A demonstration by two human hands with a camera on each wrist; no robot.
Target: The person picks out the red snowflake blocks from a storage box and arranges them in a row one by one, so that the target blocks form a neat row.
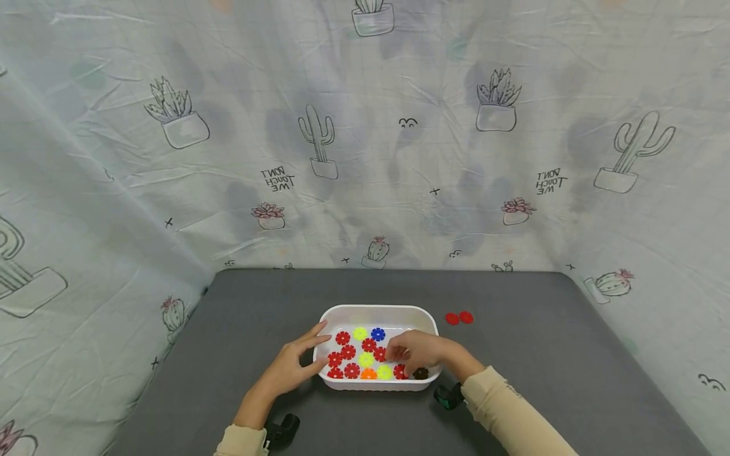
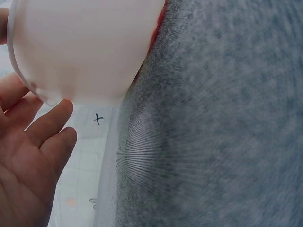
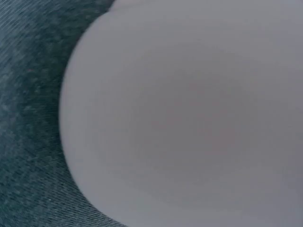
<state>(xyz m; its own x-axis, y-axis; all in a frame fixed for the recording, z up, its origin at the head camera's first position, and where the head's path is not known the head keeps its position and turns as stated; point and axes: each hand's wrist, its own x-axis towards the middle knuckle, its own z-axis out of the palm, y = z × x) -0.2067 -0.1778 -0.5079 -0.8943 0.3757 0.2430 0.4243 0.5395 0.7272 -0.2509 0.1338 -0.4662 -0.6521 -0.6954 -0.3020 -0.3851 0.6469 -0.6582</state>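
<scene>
Background cloth [image 1: 365,76]: from where I stand, it hangs pale behind the grey counter [image 1: 285,288], printed with potted plants.
White tray [image 1: 371,386]: it rests on the counter, its long axis running left to right between the two hands.
Notched discs [image 1: 348,352]: most lie inside the tray, in several colours; two red discs [image 1: 466,317] lie outside, past its right end.
Left hand [image 1: 285,368]: its grip is loose, with spread fingers at the tray's left end.
Right hand [image 1: 419,348]: this one is nearer to the discs, over the tray; the fingers bend down, but I cannot tell if the grip pinches anything.
Nearest red disc [image 1: 379,354]: it lies just left of the right fingertips.
</scene>
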